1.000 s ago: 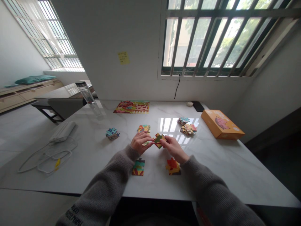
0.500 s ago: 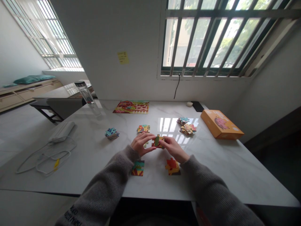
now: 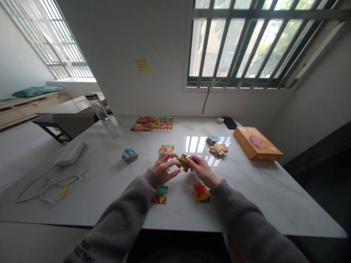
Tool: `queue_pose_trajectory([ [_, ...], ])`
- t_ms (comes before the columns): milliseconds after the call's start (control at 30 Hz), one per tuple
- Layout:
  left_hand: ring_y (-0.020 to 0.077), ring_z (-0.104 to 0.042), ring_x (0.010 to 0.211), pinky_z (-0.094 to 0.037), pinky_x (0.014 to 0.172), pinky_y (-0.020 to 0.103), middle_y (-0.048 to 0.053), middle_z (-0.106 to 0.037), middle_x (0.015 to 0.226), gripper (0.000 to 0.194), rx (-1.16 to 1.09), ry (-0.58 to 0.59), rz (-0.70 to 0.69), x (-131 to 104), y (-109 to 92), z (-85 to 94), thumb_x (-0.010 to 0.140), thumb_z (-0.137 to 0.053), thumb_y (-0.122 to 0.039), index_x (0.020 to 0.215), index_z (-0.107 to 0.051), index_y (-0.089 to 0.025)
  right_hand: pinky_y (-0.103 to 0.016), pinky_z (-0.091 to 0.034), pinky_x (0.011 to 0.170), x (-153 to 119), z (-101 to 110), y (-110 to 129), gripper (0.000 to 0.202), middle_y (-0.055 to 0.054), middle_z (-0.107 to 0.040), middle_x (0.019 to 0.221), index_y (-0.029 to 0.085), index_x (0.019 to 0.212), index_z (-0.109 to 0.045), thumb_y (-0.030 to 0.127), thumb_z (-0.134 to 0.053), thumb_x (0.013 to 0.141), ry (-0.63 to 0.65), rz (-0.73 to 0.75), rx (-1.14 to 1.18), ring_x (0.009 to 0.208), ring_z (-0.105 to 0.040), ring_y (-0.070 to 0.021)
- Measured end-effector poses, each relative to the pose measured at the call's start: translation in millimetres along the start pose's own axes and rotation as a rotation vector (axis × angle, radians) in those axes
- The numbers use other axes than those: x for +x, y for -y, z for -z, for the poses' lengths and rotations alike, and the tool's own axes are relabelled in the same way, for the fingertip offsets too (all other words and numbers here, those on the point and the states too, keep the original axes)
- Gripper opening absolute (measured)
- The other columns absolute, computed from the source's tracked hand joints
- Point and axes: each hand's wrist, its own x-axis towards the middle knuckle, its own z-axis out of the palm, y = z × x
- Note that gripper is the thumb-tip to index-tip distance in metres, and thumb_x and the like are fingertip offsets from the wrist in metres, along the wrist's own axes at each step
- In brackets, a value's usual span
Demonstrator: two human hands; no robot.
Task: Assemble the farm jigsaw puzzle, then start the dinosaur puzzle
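Observation:
My right hand pinches a green, yellow and red jigsaw puzzle piece by its right side, tilted above the table. Curved around the piece's left side is my left hand, thumb and fingers apart; fingertip contact is hard to make out. Behind my left hand lies a colourful puzzle piece, with another partly hidden beneath the fingers. Nearer me are a teal-and-red puzzle piece by my left wrist and an orange-red puzzle piece by my right wrist.
A blue-topped stack of pieces stands left; two more piles, one yellowish, sit right. Farther back are a farm picture sheet, an orange box, a black phone and a glass bottle. A white cable lies left.
The puzzle piece between my hands has been turned and tilted. My left fingers have spread away from it, while my right hand keeps its pinch.

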Motion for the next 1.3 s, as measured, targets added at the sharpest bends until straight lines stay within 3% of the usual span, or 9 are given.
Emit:
queue_pose_trajectory([
  [100, 0.0268, -0.054, 0.116, -0.05, 0.102, 0.047, 0.009, -0.061, 0.132, 0.03, -0.002, 0.077, -0.002, 2, -3, 2.8, 0.078, -0.076, -0.023, 0.107, -0.068, -0.023, -0.026, -0.037, 0.055, -1, 0, 5, 0.045, -0.003, -0.067, 0.067, 0.016, 0.079, -0.064, 0.06, -0.063, 0.085, 0.079, 0.013, -0.048, 0.059, -0.053, -0.0133],
  [233, 0.026, -0.057, 0.114, -0.049, 0.102, 0.047, 0.008, -0.066, 0.126, 0.035, -0.046, 0.148, -0.024, 2, -2, 1.8, 0.079, -0.076, -0.025, 0.112, -0.065, -0.023, -0.027, -0.038, 0.056, -2, 0, 8, 0.043, -0.001, -0.063, 0.063, 0.015, 0.077, -0.067, 0.057, -0.063, 0.087, 0.12, 0.028, -0.119, 0.059, -0.052, -0.0131],
  [467, 0.0254, -0.062, 0.108, -0.053, 0.096, 0.045, 0.01, -0.068, 0.116, 0.034, -0.022, 0.029, 0.01, -1, 8, -0.9, 0.079, -0.08, -0.036, 0.108, -0.067, -0.022, -0.025, -0.042, 0.052, 1, 7, -1, 0.037, -0.001, -0.06, 0.088, 0.02, 0.118, -0.06, 0.042, -0.057, 0.089, -0.08, 0.044, -0.027, 0.06, -0.051, -0.0108],
  [600, 0.0252, -0.062, 0.107, -0.053, 0.095, 0.045, 0.011, -0.068, 0.115, 0.033, -0.019, 0.003, 0.012, 0, 9, 1.6, 0.079, -0.08, -0.035, 0.107, -0.068, -0.021, -0.03, -0.051, 0.063, -3, 15, 3, 0.032, -0.008, -0.06, 0.113, 0.022, 0.121, -0.059, 0.031, -0.053, 0.092, -0.089, 0.247, -0.257, 0.075, -0.058, -0.0136],
  [800, 0.0254, -0.063, 0.105, -0.054, 0.094, 0.046, 0.011, -0.069, 0.113, 0.033, -0.033, 0.023, 0.029, 1, 8, 2.1, 0.08, -0.079, -0.037, 0.106, -0.069, -0.021, -0.038, -0.055, 0.087, -10, 20, 6, 0.039, -0.011, -0.053, 0.133, 0.026, 0.127, -0.058, 0.024, -0.063, 0.088, 0.126, 0.537, -0.514, 0.104, -0.06, -0.0209],
  [900, 0.0249, -0.063, 0.104, -0.054, 0.094, 0.045, 0.01, -0.069, 0.112, 0.032, -0.045, 0.027, 0.031, -1, 10, 0.7, 0.079, -0.08, -0.037, 0.105, -0.069, -0.021, -0.041, -0.053, 0.094, -9, 20, 0, 0.034, -0.011, -0.052, 0.134, 0.026, 0.122, -0.06, 0.026, -0.064, 0.089, 0.153, 0.541, -0.548, 0.109, -0.06, -0.0224],
  [1100, 0.0256, -0.065, 0.104, -0.054, 0.094, 0.045, 0.01, -0.069, 0.111, 0.038, -0.098, 0.041, 0.031, 0, 11, 1.4, 0.08, -0.078, -0.04, 0.111, -0.068, -0.021, -0.038, -0.057, 0.082, -11, 22, 1, 0.031, -0.01, -0.053, 0.127, 0.027, 0.12, -0.061, 0.032, -0.065, 0.09, 0.173, 0.477, -0.507, 0.084, -0.059, -0.0162],
  [1200, 0.0252, -0.065, 0.108, -0.054, 0.096, 0.043, 0.012, -0.068, 0.116, 0.04, -0.129, 0.058, 0.076, -3, 16, 2.1, 0.087, -0.07, -0.036, 0.123, -0.063, -0.02, -0.04, -0.056, 0.084, -14, 34, 2, 0.031, -0.01, -0.053, 0.125, 0.028, 0.121, -0.062, 0.035, -0.065, 0.091, 0.144, 0.449, -0.533, 0.086, -0.058, -0.0177],
  [1300, 0.0221, -0.067, 0.102, -0.055, 0.095, 0.04, 0.01, -0.071, 0.107, 0.023, -0.12, 0.098, 0.065, -9, 27, -1.3, 0.092, -0.061, -0.025, 0.113, -0.068, -0.021, -0.04, -0.056, 0.084, -17, 55, -2, 0.032, -0.011, -0.055, 0.123, 0.026, 0.121, -0.062, 0.037, -0.065, 0.09, 0.134, 0.434, -0.576, 0.099, -0.059, -0.0224],
])
